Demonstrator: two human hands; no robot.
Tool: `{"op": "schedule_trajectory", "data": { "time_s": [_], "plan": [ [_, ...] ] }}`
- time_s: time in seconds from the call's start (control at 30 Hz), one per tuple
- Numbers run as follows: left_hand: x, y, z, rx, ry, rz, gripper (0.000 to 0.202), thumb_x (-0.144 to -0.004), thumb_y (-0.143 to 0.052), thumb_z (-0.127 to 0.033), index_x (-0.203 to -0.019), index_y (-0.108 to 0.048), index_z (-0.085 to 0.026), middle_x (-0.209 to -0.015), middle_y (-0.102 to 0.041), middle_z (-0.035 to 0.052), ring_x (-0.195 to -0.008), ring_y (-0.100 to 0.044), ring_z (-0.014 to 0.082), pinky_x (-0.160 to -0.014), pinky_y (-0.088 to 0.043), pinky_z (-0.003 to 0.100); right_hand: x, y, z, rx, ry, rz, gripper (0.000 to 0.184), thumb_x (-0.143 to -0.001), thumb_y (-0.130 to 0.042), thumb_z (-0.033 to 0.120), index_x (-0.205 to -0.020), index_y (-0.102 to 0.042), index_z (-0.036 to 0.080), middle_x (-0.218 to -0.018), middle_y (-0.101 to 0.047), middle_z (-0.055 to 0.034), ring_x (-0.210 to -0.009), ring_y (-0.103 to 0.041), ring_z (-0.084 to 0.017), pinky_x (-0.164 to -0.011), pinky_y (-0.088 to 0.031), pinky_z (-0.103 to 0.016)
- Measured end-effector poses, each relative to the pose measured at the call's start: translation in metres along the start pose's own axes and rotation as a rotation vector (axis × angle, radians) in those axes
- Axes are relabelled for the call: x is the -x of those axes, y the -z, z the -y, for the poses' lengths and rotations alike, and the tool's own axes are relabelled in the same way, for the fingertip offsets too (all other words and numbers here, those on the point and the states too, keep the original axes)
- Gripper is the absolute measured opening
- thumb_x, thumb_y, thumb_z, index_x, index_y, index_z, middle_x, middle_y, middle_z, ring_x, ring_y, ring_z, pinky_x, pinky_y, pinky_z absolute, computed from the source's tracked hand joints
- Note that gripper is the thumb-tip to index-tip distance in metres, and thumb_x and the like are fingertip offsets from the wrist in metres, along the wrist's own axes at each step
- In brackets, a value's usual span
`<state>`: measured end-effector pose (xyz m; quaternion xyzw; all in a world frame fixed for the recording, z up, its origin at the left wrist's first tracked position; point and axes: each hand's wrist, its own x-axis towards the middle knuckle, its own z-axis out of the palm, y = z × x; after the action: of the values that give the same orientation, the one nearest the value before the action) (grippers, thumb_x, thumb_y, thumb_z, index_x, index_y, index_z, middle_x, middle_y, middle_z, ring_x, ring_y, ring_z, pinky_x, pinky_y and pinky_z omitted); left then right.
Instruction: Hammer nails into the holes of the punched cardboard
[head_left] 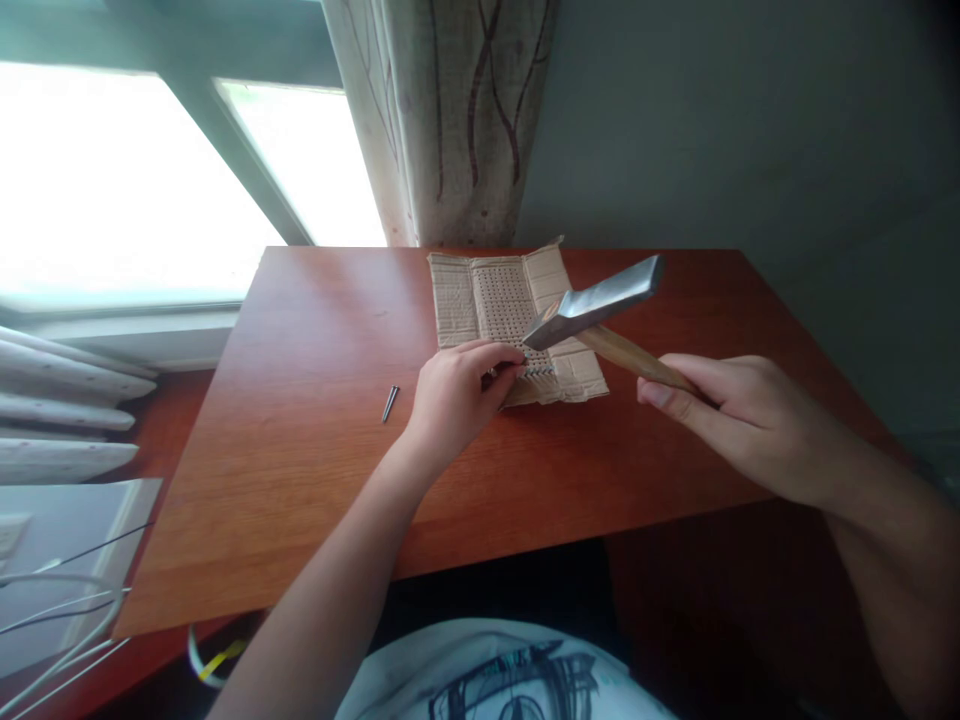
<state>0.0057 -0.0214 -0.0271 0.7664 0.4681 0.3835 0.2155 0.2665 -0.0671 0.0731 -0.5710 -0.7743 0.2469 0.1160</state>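
Note:
My right hand (pixel 731 420) is wrapped around the wooden handle of a hammer (pixel 615 298). The hammer's metal head is raised above a flattened piece of cardboard (pixel 454 300), which has rows of small holes in its middle strip. At the near side of the cardboard, my left hand (pixel 469 385) pinches a nail (pixel 524 357) between thumb and forefinger, mostly hidden by the fingers. The hammer's lower end is just above those fingertips. Beside them, a row of nails (pixel 538 372) stands in the cardboard. Left of my left hand, a couple of loose nails (pixel 390 403) lie together.
The cardboard lies on a reddish-brown wooden table (pixel 322 480). Behind the table hang a patterned curtain (pixel 465 120) and a grey wall (pixel 712 120). A bright window (pixel 112 180) is at the left. White cables (pixel 75 590) hang near the table's left front corner.

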Motion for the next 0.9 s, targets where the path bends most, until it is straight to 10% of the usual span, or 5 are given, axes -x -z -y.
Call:
{"op": "schedule_trajectory", "data": {
  "time_s": [0.9],
  "plan": [
    [-0.0009, 0.0025, -0.0035, -0.074, 0.021, 0.046, 0.012, -0.09, -0.065, -0.017, -0.089, -0.076, -0.022, -0.091, -0.079, 0.0004, -0.076, -0.069, 0.0166, -0.068, -0.046, 0.027, 0.0009, -0.0071, -0.0013, -0.015, -0.034, 0.034, 0.041, -0.102, -0.049, 0.052, -0.073, -0.053, 0.022, -0.059, -0.049, 0.0034, -0.052, -0.044, -0.012, -0.051, -0.031, -0.028]
  ]
}}
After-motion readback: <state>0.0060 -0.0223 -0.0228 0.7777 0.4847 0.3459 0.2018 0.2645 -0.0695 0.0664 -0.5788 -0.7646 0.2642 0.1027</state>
